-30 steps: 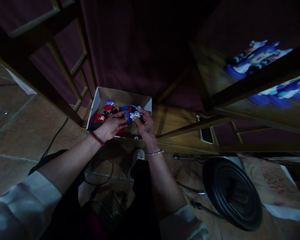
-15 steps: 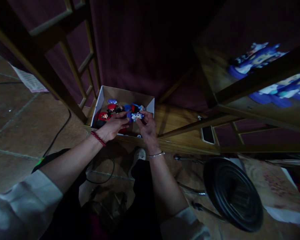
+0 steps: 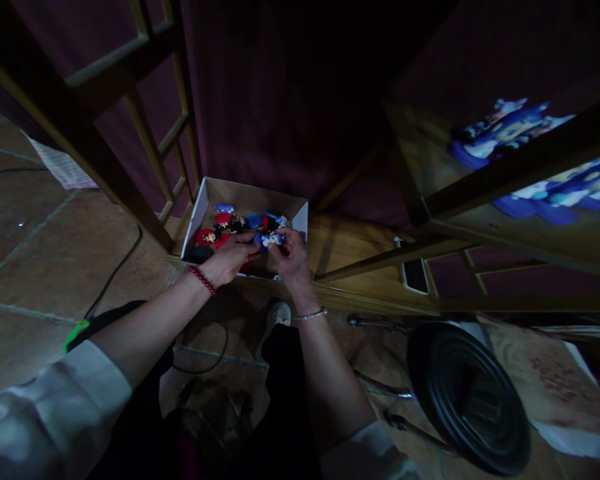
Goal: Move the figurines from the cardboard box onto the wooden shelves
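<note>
Between my two hands is a small purple-and-white figurine [image 3: 269, 240], held low over an open cardboard box [image 3: 194, 223]. The fingers of my left hand [image 3: 233, 259] close on its purple end. At its white end, my right hand [image 3: 293, 257] pinches it between thumb and fingers. Several other figurines lie in the box: a red one [image 3: 209, 237] at the left, a blue one [image 3: 254, 221] near the middle, and a purple one [image 3: 225, 209] by the back wall. My hands hide the front part of the box.
The box rests on a low wooden shelf [image 3: 353, 243], beside a lattice frame [image 3: 170, 143]. Blurred purple figurines [image 3: 510, 130] stand on a higher shelf at the right. A phone-like dark object [image 3: 415, 275] lies on the low shelf. Nearby are a round black stool [image 3: 470, 400] and a floor cable [image 3: 113, 273].
Both hands stay on the figurine, which has shifted slightly and tilted a little. The whole view has moved a small amount.
</note>
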